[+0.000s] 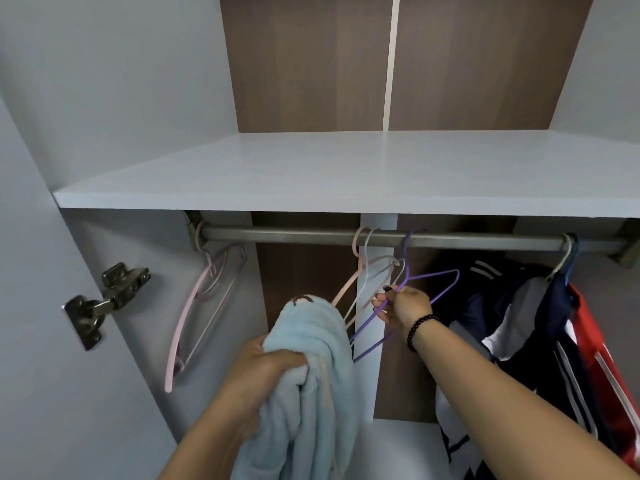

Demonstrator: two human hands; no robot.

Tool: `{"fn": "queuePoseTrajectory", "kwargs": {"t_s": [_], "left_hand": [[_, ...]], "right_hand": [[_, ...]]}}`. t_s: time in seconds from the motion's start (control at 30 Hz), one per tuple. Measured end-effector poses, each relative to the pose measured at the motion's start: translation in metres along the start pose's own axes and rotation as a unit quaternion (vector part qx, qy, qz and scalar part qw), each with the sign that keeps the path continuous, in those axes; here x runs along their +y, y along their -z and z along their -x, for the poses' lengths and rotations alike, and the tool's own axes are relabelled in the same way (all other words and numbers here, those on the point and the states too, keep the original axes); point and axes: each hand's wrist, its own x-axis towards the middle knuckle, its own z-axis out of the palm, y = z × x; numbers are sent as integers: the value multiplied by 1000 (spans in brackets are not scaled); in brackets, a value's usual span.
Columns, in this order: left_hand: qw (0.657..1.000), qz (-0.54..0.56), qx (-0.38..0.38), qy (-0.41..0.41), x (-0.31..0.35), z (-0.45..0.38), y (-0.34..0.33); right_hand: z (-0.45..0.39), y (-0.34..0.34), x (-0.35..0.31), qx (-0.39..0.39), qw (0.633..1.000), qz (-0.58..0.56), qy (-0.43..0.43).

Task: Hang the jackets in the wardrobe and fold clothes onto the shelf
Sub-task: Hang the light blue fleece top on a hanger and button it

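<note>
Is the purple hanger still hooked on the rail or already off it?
Still on: the purple hanger has its hook looped over the rail, though the right hand pinches its neck.

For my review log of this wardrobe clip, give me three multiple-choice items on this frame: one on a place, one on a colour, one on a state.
1. Where does the pink hanger that hangs alone sit on the rail?
A. At its left end
B. At its right end
C. On the shelf

2. What colour is the hanger that the right hand pinches?
A. Green
B. Purple
C. Black

3. What is the state of the left hand?
A. Open and idle
B. Gripping the light blue fleece garment
C. Resting on the shelf

Answers:
1 A: it hangs by the left bracket, beside the door hinge.
2 B: the purple hanger runs through its fingertips, its hook over the rail.
3 B: its fingers are curled round the bunched fleece.
</note>
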Motion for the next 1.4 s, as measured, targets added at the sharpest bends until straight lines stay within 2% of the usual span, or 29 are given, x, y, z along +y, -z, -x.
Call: {"fn": "queuePoseTrajectory", "kwargs": {"t_s": [0.1,0.27,0.5,0.63,0.73,0.9,1.03,1.2,1.4], "left_hand": [[1000,-2,18,-4,1,3,-1],[998,-12,53,-31,0,19,-15],[990,-75,58,-105,-6,62,-67],[984,-108,75,-122,-12,88,-96],[974,-168,80,-127,-19,108,-115],[932,-322,92,-137,-29,137,-129],[920,-360,84,-132,-33,159,-132],[919,-342,37,-195,-36,174,-132],[915,-335,44,-220,-40,197,-122]], "right_hand": [[7,11,-8,11,1000,0,23],[31,36,-23,-13,997,34,60],[77,85,-31,-68,992,67,81],[95,119,-28,-70,986,106,106],[106,153,-25,-68,974,170,135],[127,196,-20,-74,973,160,146],[147,219,-16,-73,980,133,128],[171,243,-11,-84,987,114,75],[203,255,-6,-72,992,97,42]]}}
